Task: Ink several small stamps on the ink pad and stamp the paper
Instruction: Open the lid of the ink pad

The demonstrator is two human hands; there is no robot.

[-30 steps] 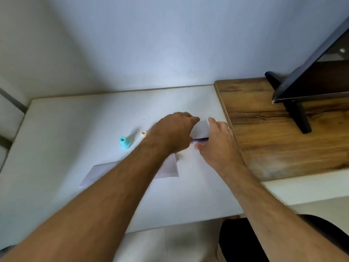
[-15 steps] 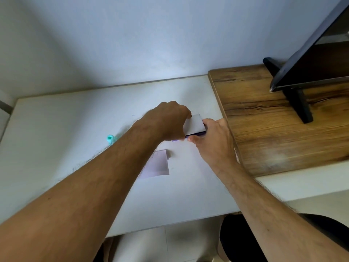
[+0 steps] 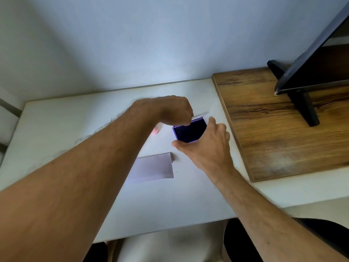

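A dark purple ink pad (image 3: 189, 131) lies uncovered on the white table (image 3: 75, 121). My right hand (image 3: 207, 146) grips its base from the near right side. My left hand (image 3: 173, 110) holds the pad's pale lid (image 3: 201, 114) lifted at the far edge. A small pink stamp (image 3: 155, 131) peeks out just left of the pad, partly hidden by my left forearm. The paper (image 3: 154, 168) lies flat nearer to me, its left part covered by that forearm. Other stamps are hidden.
A wooden board (image 3: 273, 133) sits raised along the table's right side. On it stands a black monitor (image 3: 317, 59) with its foot (image 3: 304, 106). A pale wall rises right behind the table.
The lid has come off the ink pad, showing the dark purple surface. My left forearm has swung across and now hides the teal stamp seen earlier.
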